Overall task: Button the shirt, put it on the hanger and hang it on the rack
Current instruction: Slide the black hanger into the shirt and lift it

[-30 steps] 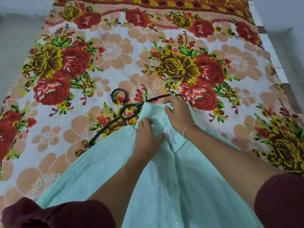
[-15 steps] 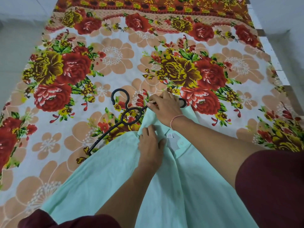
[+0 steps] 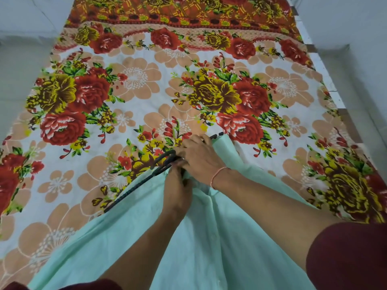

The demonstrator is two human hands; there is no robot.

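A pale mint-green shirt [image 3: 209, 243] lies flat on the floral bedsheet, its neck pointing away from me. A black hanger [image 3: 144, 181] lies partly under the shirt; its left arm sticks out along the left shoulder, and its other end pokes out past the collar [image 3: 217, 135]. My right hand [image 3: 199, 155] covers the top of the hanger at the collar, fingers closed on it. My left hand [image 3: 178, 189] grips the shirt fabric at the neck just below. The hanger's hook is mostly hidden under my right hand.
The shirt rests on a bed covered by a sheet [image 3: 136, 84] printed with red and yellow flowers. The bed's right edge [image 3: 326, 80] and pale floor show on both sides. Dark red sleeves cover my upper arms.
My right hand moved left onto the hanger's top and closed over it, hiding the hook. The hanger slid further into the shirt's neck. My left hand shifted up to the collar.
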